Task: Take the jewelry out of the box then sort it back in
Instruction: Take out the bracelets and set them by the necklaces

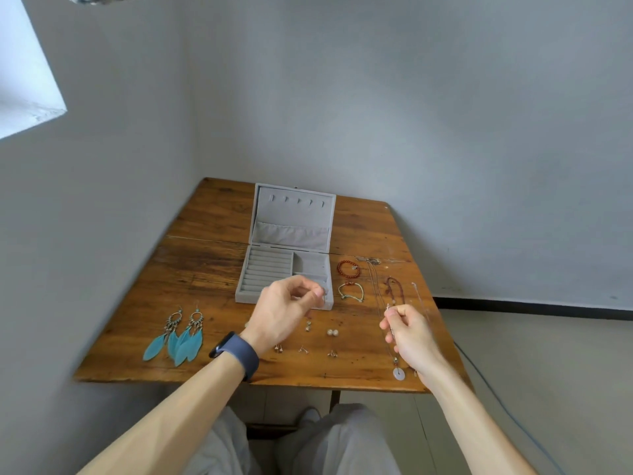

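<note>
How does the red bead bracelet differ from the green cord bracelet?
The red bead bracelet is a ring of orange-red beads; the green cord bracelet is mostly thin pale cord. The red one lies farther away, the green one nearer. Both lie right of the box.

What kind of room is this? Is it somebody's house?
Probably a plain room in a home: a worn wooden table stands in a corner of bare grey walls, with an open jewelry box and feather earrings on it.
</note>
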{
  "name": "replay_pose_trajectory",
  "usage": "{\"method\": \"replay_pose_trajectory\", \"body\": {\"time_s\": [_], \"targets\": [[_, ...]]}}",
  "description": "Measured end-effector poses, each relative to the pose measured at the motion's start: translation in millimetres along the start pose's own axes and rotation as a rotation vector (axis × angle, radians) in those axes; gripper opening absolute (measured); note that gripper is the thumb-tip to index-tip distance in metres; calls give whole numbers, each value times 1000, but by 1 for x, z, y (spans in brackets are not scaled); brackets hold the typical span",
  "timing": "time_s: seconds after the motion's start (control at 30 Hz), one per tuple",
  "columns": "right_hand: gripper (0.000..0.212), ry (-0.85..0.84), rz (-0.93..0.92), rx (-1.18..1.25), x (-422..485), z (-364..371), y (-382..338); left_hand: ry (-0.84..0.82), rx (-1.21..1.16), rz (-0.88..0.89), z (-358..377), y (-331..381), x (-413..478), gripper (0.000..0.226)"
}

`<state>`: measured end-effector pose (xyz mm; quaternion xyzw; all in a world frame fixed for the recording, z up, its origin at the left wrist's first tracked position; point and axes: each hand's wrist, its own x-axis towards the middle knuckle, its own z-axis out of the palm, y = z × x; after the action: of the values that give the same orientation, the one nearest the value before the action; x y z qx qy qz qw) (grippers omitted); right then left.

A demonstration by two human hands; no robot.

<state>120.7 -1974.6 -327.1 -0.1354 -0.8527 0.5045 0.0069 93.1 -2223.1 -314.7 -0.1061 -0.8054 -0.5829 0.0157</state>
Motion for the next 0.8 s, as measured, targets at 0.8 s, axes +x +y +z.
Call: {"method": "replay_pose_trajectory", "body": {"time_s": [0.8], "targets": [[19,112,-210,-847,48,36,18,-49,130,-34,-39,-9,-24,14]]}}
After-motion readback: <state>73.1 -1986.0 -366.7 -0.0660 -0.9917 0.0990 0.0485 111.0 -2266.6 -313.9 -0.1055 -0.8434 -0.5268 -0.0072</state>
